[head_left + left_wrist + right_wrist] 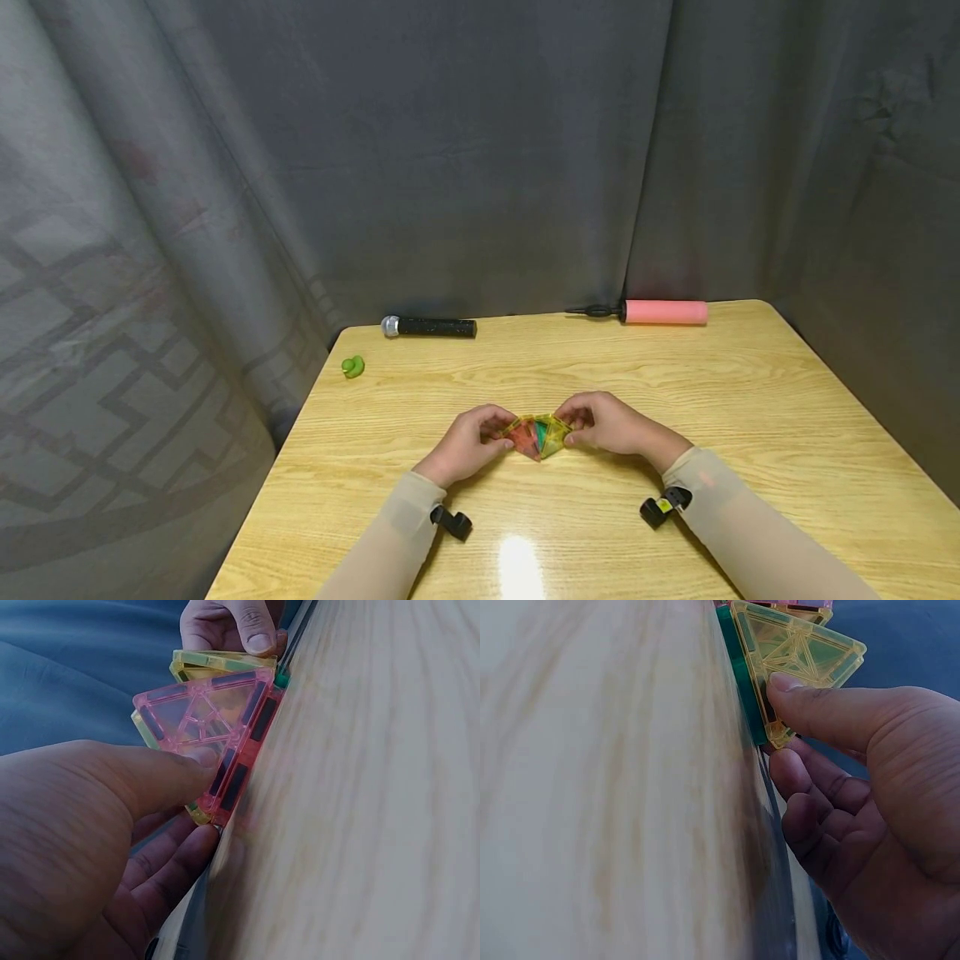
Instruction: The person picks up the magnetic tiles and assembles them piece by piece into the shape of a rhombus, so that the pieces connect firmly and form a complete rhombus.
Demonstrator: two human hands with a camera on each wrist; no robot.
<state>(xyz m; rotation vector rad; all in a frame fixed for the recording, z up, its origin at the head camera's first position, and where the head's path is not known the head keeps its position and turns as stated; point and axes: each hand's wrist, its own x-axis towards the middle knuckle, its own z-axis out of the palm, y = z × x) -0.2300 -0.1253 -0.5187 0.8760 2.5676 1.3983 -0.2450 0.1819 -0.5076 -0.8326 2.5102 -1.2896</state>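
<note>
Translucent triangular magnetic tiles are joined in a small cluster on the wooden table. My left hand point(468, 446) pinches the red tile point(523, 440), its thumb on the near face, with fingers at the outer lower corner in the left wrist view. On the other side, my right hand point(611, 423) pinches the yellow tile point(795, 645) between thumb and fingertips. A green tile point(541, 432) shows between the two leaning colours, low against the tabletop. More yellow edging runs along the cluster's far side, though how those tiles join is partly hidden.
A black microphone point(437, 327) with a silver head lies at the table's back edge. Left of it sits a small green duck-like toy point(353, 367). A pink hand pump point(665, 312) lies back right. Grey curtains point(465, 167) hang behind the table point(750, 400).
</note>
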